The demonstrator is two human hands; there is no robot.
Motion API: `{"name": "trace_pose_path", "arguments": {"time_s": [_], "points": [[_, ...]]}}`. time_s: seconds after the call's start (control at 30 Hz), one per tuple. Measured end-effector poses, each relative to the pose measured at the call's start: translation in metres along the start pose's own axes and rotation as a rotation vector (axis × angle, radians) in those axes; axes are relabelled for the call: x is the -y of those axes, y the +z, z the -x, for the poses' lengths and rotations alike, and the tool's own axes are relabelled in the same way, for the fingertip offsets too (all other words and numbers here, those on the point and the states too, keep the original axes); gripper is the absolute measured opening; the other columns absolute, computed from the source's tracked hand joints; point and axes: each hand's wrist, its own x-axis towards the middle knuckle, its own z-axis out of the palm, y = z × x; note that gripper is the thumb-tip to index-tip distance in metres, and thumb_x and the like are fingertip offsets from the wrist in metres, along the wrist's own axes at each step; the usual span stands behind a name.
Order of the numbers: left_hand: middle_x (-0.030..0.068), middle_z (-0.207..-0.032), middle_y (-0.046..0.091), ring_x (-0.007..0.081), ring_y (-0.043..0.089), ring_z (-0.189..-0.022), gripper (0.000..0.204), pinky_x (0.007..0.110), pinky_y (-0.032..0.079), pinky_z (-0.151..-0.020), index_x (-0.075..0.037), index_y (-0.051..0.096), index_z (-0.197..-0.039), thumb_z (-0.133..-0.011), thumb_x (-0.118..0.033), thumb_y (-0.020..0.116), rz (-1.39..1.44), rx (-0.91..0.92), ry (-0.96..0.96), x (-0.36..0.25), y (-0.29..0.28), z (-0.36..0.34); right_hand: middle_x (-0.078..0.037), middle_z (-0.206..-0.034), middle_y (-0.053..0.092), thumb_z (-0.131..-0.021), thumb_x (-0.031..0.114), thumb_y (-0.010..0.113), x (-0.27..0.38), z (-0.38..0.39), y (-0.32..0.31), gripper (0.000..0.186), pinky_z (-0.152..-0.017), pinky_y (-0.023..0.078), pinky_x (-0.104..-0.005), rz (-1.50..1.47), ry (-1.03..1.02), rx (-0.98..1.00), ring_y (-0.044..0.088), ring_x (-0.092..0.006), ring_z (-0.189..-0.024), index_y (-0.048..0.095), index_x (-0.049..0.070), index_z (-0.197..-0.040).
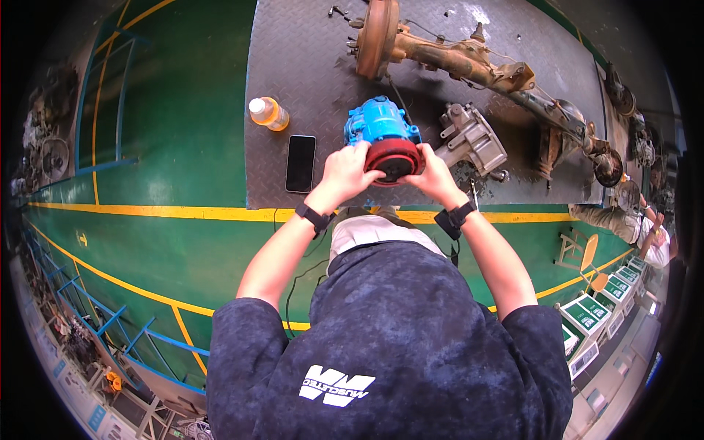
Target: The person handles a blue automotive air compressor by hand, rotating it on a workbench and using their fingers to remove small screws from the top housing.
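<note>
Both hands clamp the red pulley (pixel 394 159): left hand (pixel 346 174) and right hand (pixel 433 176) on opposite sides. The blue compressor (pixel 378 123) extends directly beyond the pulley, away from the person.

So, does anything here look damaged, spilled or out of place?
The long axle lying across the metal plate is heavily rusted. The bottle lies on its side beside the phone, nothing spilled.
</note>
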Motion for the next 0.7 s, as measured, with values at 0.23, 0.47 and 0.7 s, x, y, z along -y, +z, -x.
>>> {"name": "trace_pose_path", "arguments": {"time_s": [0.23,0.47,0.7], "points": [[0.0148,-0.086,0.067,0.0351,0.068,-0.08,0.053,0.045,0.055,-0.067,-0.007,0.058,-0.106,-0.072,-0.037,0.084,-0.017,0.02,-0.002,-0.012,0.03,0.023,-0.021,-0.101,0.068,-0.068,0.015,0.088,-0.013,0.019,0.002,0.057,-0.083,0.054,-0.0404,0.095,0.01,0.039,0.067,-0.0377,-0.099,0.053,0.004,-0.112],[0.0123,-0.082,0.065,0.0319,0.066,-0.075,0.049,0.042,0.054,-0.064,-0.007,0.058,-0.102,-0.071,-0.036,0.083,-0.082,-0.08,0.008,-0.024,0.047,0.042,-0.022,-0.104,0.069,-0.07,0.018,0.087,-0.04,0.026,0.011,0.058,-0.083,0.054,-0.0435,0.051,-0.055,0.045,0.067,-0.0394,-0.1,0.051,0.004,-0.114],[0.0116,-0.09,0.065,0.0314,0.065,-0.083,0.05,0.043,0.054,-0.069,-0.007,0.059,-0.107,-0.071,-0.031,0.083,-0.114,-0.119,-0.109,-0.047,0.052,0.059,-0.024,-0.1,0.069,-0.07,0.021,0.087,-0.052,0.038,0.018,0.06,-0.082,0.054,-0.0452,0.027,-0.053,0.079,0.067,-0.0409,-0.097,0.05,0.004,-0.114]]}}
